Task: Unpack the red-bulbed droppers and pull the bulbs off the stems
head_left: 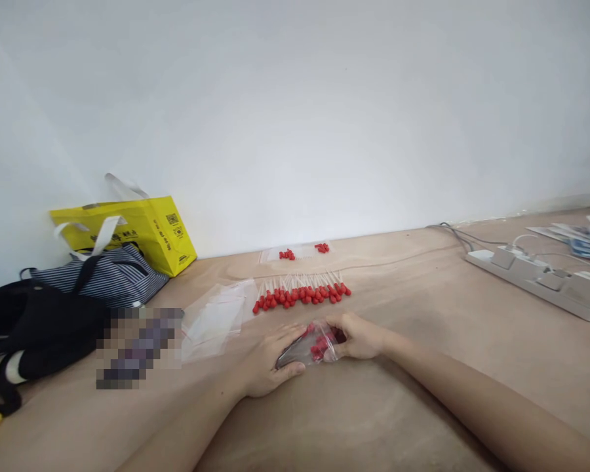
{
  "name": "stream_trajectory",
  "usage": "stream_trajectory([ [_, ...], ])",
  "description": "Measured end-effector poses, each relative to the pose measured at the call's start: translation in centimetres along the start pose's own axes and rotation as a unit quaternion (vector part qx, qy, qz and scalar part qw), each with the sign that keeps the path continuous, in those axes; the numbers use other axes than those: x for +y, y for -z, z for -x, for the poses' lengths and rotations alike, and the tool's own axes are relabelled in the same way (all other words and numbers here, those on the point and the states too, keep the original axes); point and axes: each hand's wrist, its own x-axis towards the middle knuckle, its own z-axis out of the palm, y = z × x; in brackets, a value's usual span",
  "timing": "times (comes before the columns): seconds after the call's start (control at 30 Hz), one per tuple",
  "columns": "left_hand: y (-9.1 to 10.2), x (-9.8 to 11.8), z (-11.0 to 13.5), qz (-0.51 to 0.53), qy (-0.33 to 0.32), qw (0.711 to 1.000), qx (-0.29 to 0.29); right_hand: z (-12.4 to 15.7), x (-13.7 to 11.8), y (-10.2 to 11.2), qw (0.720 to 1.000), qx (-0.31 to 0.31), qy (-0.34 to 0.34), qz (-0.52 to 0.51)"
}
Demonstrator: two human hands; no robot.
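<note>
My left hand (pixel 265 360) and my right hand (pixel 356 335) both grip a small clear plastic bag (pixel 311 345) with red-capped pieces inside, low over the wooden table (pixel 423 367). The left fingers pinch the bag's left end; the right fingers close on its right end. Just beyond the hands lies a row of several red-tipped clear droppers (pixel 302 293). Farther back are two filled clear bags with red pieces (pixel 302 251). A pile of empty clear bags (pixel 214 318) lies left of the row.
A yellow paper bag (pixel 142 229), a striped bag (pixel 103 275) and a black bag (pixel 29 328) stand at the left. A white power strip (pixel 541 282) with plugs and cables lies at the right, papers (pixel 580 239) behind it. A white wall backs the table.
</note>
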Motion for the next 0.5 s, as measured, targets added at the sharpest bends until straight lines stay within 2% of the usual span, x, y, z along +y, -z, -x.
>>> stream_trajectory([
  [0.07, 0.0, 0.0, 0.0, 0.007, -0.008, 1.000, 0.002, 0.0, 0.0, 0.0, 0.999, -0.018, 0.030, -0.013],
  [0.17, 0.0, -0.1, 0.0, 0.011, -0.014, 1.000, 0.006, 0.1, -0.1, -0.1, 0.999, -0.011, 0.030, -0.036],
  [0.3, -0.2, -0.4, 0.1, 0.001, 0.004, 1.000, 0.005, -0.1, 0.1, -0.6, 0.988, -0.011, 0.041, -0.151],
  [0.5, 0.0, -0.3, 0.1, -0.003, 0.006, 1.000, 0.001, -0.7, 1.6, -0.5, 0.950, 0.045, -0.044, -0.306],
])
